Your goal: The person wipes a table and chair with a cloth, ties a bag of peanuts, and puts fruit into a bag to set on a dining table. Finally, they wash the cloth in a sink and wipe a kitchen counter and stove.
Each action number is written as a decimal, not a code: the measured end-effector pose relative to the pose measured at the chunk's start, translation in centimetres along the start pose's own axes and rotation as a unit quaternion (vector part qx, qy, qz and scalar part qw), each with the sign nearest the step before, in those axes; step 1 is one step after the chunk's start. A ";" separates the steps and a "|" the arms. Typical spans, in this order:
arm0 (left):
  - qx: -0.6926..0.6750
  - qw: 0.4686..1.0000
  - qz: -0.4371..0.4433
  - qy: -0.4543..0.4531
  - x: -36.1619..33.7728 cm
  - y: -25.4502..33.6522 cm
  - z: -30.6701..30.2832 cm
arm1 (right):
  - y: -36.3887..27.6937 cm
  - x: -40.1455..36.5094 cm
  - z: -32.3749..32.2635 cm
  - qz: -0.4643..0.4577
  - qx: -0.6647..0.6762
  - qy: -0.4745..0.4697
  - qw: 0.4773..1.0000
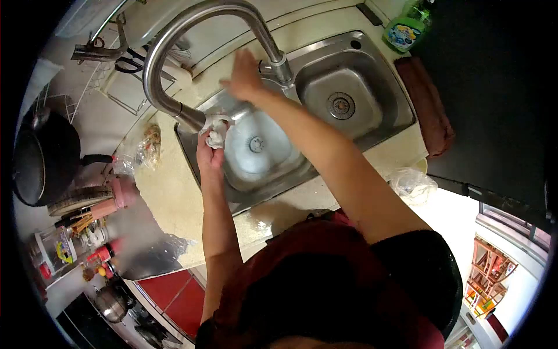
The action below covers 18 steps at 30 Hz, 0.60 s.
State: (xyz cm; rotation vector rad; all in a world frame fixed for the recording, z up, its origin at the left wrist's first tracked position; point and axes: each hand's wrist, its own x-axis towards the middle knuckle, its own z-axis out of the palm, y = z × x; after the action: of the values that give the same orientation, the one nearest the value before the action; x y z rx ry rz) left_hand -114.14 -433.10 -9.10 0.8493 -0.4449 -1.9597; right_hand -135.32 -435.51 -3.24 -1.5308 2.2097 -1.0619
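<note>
My left hand [209, 154] holds a small white lump [216, 135], perhaps a cloth or a piece of food, right under the spout of the curved steel faucet [174, 35]. Its fingers are closed around the lump over the larger basin of the steel double sink [302, 168]. My right hand [244, 75] reaches across to the faucet's base, where the handle [280, 65] is; the palm rests on or beside it with fingers loosely spread. I cannot tell whether water runs.
The smaller basin with a drain [341, 105] lies to the right. A green dish soap bottle [407, 28] and a brown cloth [427, 104] sit by it. A plastic bag [412, 185] lies on the counter. A black pan [40, 157], jars and utensils are at left.
</note>
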 end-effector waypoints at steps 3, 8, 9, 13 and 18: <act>-0.099 0.993 -0.047 -0.045 2.7 1.0 -1.0 | -0.3 -1.7 -0.3 -0.072 -0.124 -0.075 0.987; -0.087 0.996 -0.006 0.006 1.2 2.4 3.3 | 8.0 -9.8 -5.8 -0.224 0.078 -0.042 0.970; -0.096 0.995 -0.027 0.005 1.8 2.5 2.2 | 9.5 -12.2 -8.6 -0.112 0.031 -0.058 0.992; -0.090 0.996 -0.026 -0.004 3.9 1.9 1.1 | 13.1 -25.5 -15.3 -0.013 -0.103 0.040 0.994; -0.217 0.968 -0.092 -0.085 5.7 2.0 0.4 | 11.4 -32.0 -10.7 -0.042 -0.154 -0.036 0.986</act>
State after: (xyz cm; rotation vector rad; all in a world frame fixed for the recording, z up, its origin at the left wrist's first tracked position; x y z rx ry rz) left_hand -115.17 -439.03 -9.79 0.4551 -0.0239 -2.1975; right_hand -136.17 -400.53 -9.66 -1.7696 2.3622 -0.6943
